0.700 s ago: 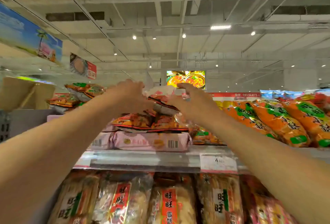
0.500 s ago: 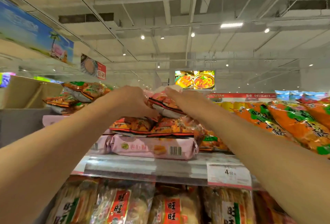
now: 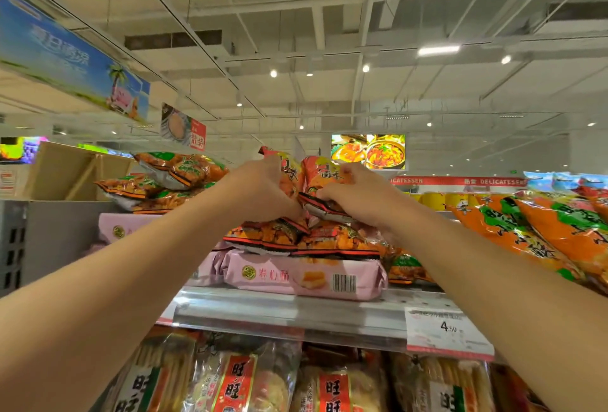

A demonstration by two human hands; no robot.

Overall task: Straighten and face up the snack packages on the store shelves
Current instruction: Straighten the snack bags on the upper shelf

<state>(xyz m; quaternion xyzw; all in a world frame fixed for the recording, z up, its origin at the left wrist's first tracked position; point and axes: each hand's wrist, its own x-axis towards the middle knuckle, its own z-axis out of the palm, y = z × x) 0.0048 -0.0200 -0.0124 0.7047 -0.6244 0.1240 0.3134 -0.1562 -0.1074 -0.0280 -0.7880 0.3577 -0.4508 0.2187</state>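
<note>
Both my hands reach up to the top shelf (image 3: pixel 296 309). My left hand (image 3: pixel 263 194) and my right hand (image 3: pixel 355 196) grip an orange-red snack bag (image 3: pixel 317 175) between them, tipped up on its lower edge above a stack of similar orange-red bags (image 3: pixel 302 237). That stack lies on long pink packages (image 3: pixel 306 277) at the shelf front. The bag's middle is creased between my hands and partly hidden by my fingers.
More orange bags with green labels (image 3: pixel 177 170) pile at the left beside a cardboard box (image 3: pixel 65 171). Large orange-green bags (image 3: pixel 533 230) lean at the right. Clear rice-cracker packs (image 3: pixel 237 382) fill the shelf below. A price tag (image 3: pixel 449 329) hangs on the shelf edge.
The bag lay flatter on the stack; my hands have closed on it and tipped it upright. The camera view has drifted slightly.
</note>
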